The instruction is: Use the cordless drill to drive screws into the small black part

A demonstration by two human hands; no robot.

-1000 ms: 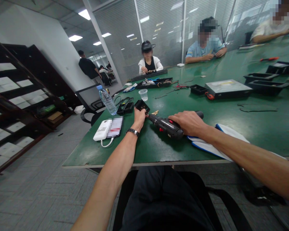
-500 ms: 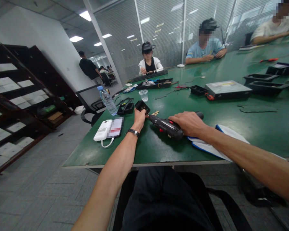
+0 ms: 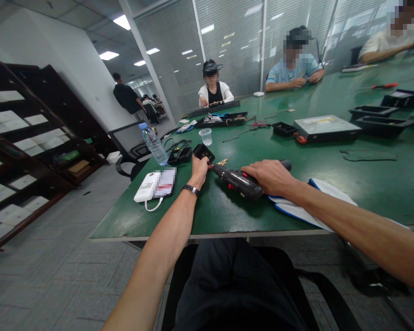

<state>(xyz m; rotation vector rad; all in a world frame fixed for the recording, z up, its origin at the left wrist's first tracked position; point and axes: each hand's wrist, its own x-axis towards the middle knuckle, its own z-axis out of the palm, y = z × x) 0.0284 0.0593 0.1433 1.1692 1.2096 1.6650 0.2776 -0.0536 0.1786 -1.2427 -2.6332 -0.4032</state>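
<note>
My left hand grips a small black box-shaped part over the green table. A black cordless screwdriver with red buttons lies on its side, and my right hand is wrapped round its handle. Its tip points left and meets the area by my left fingers; the exact contact is too small to make out. Just behind the tip are small brass-coloured pieces. White gloves with blue edging lie under my right forearm.
A water bottle, black tray, plastic cup and phone with white power bank stand around my left hand. Farther right are a metal-topped drive unit and black trays. Several people sit across the table.
</note>
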